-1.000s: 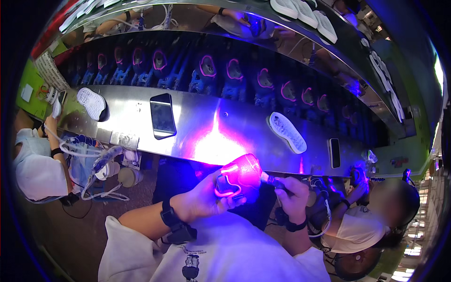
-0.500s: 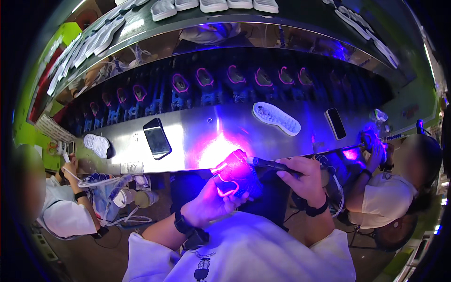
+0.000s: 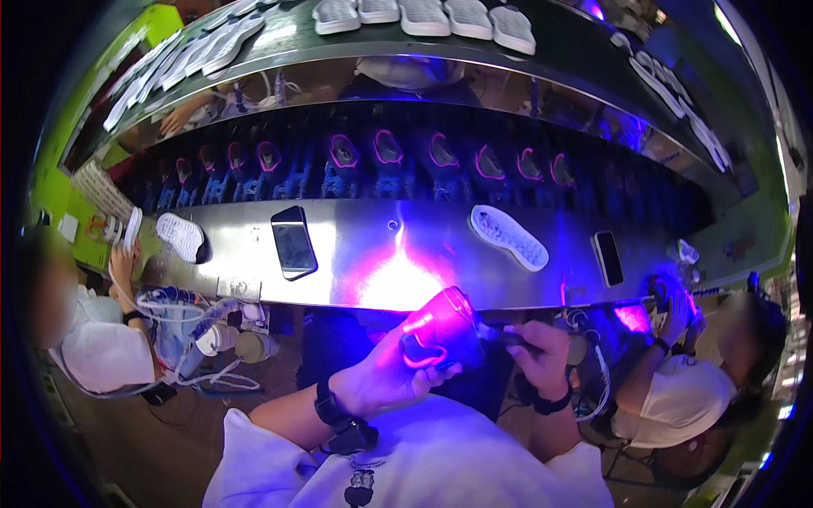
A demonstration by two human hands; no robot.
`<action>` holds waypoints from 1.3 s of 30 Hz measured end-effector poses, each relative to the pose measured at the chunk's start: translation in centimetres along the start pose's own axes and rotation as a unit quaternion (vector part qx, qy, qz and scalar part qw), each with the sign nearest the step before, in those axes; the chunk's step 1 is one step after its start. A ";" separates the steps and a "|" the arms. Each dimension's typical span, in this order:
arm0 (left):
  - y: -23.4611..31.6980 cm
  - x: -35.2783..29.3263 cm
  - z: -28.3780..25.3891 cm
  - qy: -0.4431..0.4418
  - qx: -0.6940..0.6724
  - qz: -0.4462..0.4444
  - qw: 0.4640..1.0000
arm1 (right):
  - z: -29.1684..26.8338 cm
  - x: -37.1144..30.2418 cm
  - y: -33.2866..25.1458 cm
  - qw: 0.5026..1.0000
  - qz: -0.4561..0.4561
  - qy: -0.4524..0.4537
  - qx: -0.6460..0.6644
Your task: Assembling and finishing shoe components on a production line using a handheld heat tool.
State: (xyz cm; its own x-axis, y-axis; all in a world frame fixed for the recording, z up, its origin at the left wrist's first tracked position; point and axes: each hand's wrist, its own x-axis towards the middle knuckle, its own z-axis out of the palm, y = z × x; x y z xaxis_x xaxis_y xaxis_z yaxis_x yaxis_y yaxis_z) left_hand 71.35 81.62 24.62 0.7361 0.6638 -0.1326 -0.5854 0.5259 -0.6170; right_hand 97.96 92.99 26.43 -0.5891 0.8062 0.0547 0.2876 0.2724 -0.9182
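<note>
My left hand (image 3: pixel 379 371) is wrapped round a dark shoe upper (image 3: pixel 453 326) at the bench's near edge. A glowing pink-orange line runs along its edge under violet light. In the fingers of my right hand (image 3: pixel 544 360) is a dark-handled brush (image 3: pixel 511 336), and its tip is at the upper's right side. Whether the bristles touch the surface is hard to see. Beyond the upper, a bright violet-white patch of light lies on the metal bench (image 3: pixel 339 254).
A white shoe sole (image 3: pixel 510 238) and two phones, one black (image 3: pixel 293 243) and one paler-edged (image 3: pixel 608 258), lie on the bench. Shoe uppers with pink-rimmed openings (image 3: pixel 388 147) stand in a row behind. Soles (image 3: pixel 423 15) line the upper shelf. Co-workers sit at left and right.
The shoe upper has tilted and shifted right in my left hand. My right hand has lowered, bringing the brush from the upper's top to its right side. The whole view has shifted slightly.
</note>
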 end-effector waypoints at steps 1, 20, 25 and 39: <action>0.3 0.0 0.0 -0.009 0.000 0.002 1.000 | 0.2 -0.7 0.7 1.000 -0.004 -0.006 -0.005; 19.7 -4.9 9.8 0.356 0.744 0.453 0.338 | 4.7 -1.3 5.1 0.984 0.155 0.056 0.069; 29.4 -8.8 16.2 0.563 0.715 0.414 0.032 | 2.5 -1.7 7.0 0.930 0.328 0.111 0.123; 51.4 -9.6 12.4 0.605 0.715 0.325 -0.130 | 2.6 0.1 8.9 0.931 0.325 0.134 0.100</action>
State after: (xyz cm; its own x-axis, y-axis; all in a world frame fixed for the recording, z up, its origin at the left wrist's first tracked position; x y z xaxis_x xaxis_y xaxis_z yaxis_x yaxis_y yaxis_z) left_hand 29.98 108.91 3.83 -0.6274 0.7786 -0.0076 0.7652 0.6184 0.1792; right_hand 98.55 94.16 17.22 -0.1220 0.8756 -0.4673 0.3546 -0.4013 -0.8445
